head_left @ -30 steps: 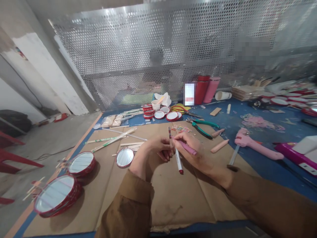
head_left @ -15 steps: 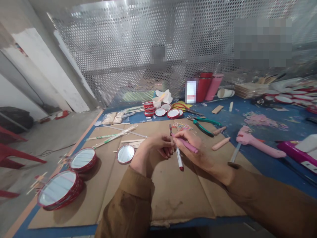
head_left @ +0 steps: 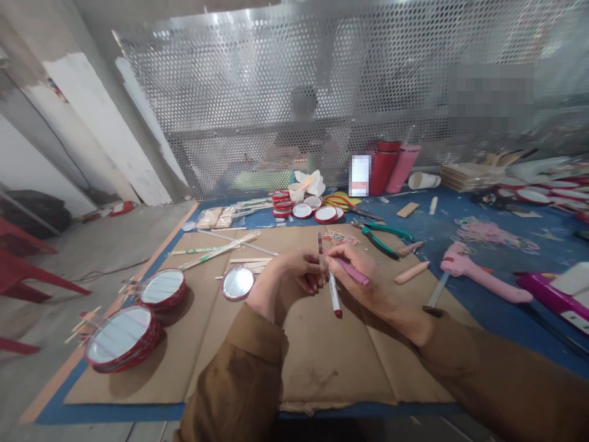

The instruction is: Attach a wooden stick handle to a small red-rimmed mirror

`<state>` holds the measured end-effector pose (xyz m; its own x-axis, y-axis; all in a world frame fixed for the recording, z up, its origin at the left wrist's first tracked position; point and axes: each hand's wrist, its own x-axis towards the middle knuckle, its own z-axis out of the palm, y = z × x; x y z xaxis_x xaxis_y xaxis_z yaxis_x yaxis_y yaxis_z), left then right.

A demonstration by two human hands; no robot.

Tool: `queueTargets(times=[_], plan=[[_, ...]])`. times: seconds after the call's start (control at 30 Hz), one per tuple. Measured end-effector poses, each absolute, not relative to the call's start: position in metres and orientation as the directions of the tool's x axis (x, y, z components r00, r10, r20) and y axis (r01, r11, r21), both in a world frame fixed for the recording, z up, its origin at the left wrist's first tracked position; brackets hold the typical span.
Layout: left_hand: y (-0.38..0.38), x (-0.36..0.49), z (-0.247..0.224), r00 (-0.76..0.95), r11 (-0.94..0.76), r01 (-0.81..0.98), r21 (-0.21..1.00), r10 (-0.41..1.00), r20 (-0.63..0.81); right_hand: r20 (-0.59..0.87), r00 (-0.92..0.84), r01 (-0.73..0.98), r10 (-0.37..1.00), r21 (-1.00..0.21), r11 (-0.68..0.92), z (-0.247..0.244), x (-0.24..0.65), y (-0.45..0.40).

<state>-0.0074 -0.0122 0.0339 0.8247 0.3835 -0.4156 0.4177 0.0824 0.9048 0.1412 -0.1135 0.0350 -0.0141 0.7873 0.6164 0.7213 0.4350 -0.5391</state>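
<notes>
My left hand (head_left: 292,279) is shut on a slim white stick with a red tip (head_left: 334,294), which stands tilted across its fingertips. My right hand (head_left: 359,276) is shut on a pink marker (head_left: 352,271), whose tip meets the stick near the left fingers. Both hands hover over a brown cardboard sheet (head_left: 322,362). Nearest to my left hand lies a small round mirror (head_left: 238,283) with a red rim. Several loose wooden sticks (head_left: 221,248) lie beyond it.
Two red drums with mirror-like faces (head_left: 162,288) sit at the cardboard's left edge. Green-handled pliers (head_left: 380,239) and a pink glue gun (head_left: 478,276) lie to the right. Red-rimmed discs (head_left: 304,211) and bottles (head_left: 383,169) stand before a perforated metal screen (head_left: 276,104).
The whole scene has shifted slightly right and up in the view as my head moves. My hands keep the same hold on the stick and the marker.
</notes>
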Motion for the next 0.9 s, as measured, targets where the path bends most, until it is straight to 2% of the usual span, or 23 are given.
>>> queueTargets(times=[0.23, 0.6, 0.9], plan=[[-0.013, -0.0088, 0.0351, 0.829, 0.083, 0.4, 0.913, 0.392, -0.399, 0.622, -0.044, 0.748, 0.782, -0.498, 0.438, 0.0323, 0.143, -0.1121], [-0.0105, -0.0076, 0.0317, 0.824, 0.07, 0.424, 0.903, 0.383, -0.416, 0.594, -0.017, 0.763, 0.804, -0.512, 0.394, 0.0322, 0.1426, -0.1139], [-0.0111, -0.0075, 0.034, 0.832, 0.054, 0.417, 0.907, 0.38, -0.404, 0.607, -0.043, 0.735, 0.793, -0.518, 0.437, 0.0275, 0.1462, -0.1099]])
